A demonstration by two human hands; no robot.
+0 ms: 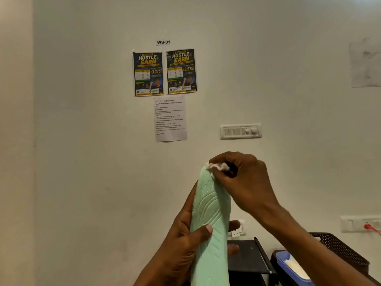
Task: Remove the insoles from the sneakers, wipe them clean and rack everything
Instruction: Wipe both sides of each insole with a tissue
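I hold a mint-green insole (212, 213) upright in front of the wall, its patterned underside toward me. My left hand (185, 240) grips its lower half, thumb across the front and fingers behind. My right hand (241, 178) pinches a small white wipe (219, 166) against the insole's top tip. No sneakers are in view.
A black rack shelf (247, 256) stands low at the right of the insole. Beside it is a dark perforated basket (340, 250) with a blue tub (288, 267) of white wipes. Posters (165, 72), a task sheet and a switch panel (240, 131) hang on the wall.
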